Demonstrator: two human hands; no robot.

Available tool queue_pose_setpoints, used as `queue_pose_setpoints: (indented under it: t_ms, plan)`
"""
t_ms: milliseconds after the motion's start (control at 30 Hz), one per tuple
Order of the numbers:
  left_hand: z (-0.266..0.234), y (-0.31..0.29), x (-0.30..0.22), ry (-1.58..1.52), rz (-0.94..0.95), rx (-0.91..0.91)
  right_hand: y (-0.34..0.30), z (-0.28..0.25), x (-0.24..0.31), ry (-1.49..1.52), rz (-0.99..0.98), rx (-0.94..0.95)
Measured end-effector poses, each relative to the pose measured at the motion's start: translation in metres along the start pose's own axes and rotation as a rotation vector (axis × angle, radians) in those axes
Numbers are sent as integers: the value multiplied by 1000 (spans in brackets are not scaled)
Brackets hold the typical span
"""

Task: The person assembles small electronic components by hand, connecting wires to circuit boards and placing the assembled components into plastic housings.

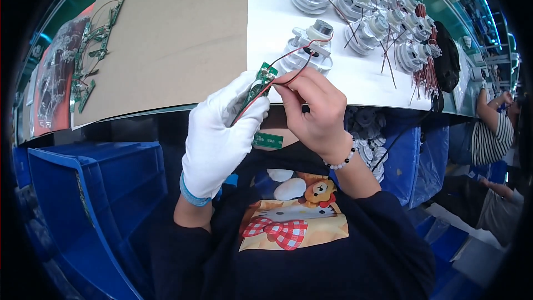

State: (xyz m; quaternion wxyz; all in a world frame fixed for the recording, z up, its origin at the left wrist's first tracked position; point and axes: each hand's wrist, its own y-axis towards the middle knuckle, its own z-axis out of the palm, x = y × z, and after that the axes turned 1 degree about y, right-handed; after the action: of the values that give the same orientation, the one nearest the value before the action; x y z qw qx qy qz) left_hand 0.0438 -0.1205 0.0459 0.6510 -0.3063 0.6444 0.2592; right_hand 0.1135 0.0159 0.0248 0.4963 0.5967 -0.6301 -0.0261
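Between the two hands, a narrow green circuit board [265,75] stood tilted, gripped by the gloved left hand [219,128] between thumb and fingers. Just to its right, the bare right hand [316,108] held thumb and forefinger pinched on thin red and dark wires [302,70] at the board's edge; whether the wire ends met the board was too small to tell. Beyond the right fingertips, the wires ran to a white motor housing [301,43]. Doing this well seemed to call for a steady left grip clear of the components, a pinch close to the wire ends, and slack toward the housing so nothing tugged. Red wire across the left thumb deserved watching, lest it snag.
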Motion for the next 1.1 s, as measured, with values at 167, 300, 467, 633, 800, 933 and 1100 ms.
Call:
queue_pose_setpoints:
  t_ms: [167, 300, 467, 633, 800, 933, 1100]
  plan:
    - [2, 2, 7, 121, 94, -1, 2, -2, 1, -23, -7, 8]
    - [3, 5, 3, 55, 86, 17, 1, -3, -3, 43, 46, -1]
    - [9, 13, -3, -142, -75, 41, -7, 0, -7, 486, 428, -103]
    - [12, 14, -8, -152, -130, -1, -1, -10, -8, 1106, 934, -6]
    - [13, 14, -4, -126, -109, 21, -5, -6, -11, 1022, 907, 61]
    - [16, 13, -6, -73, -65, -7, -2, -6, -10, 1028, 901, 41]
    - [14, 10, -4, -51, -55, -3, -4, -3, -13, 1124, 860, 1]
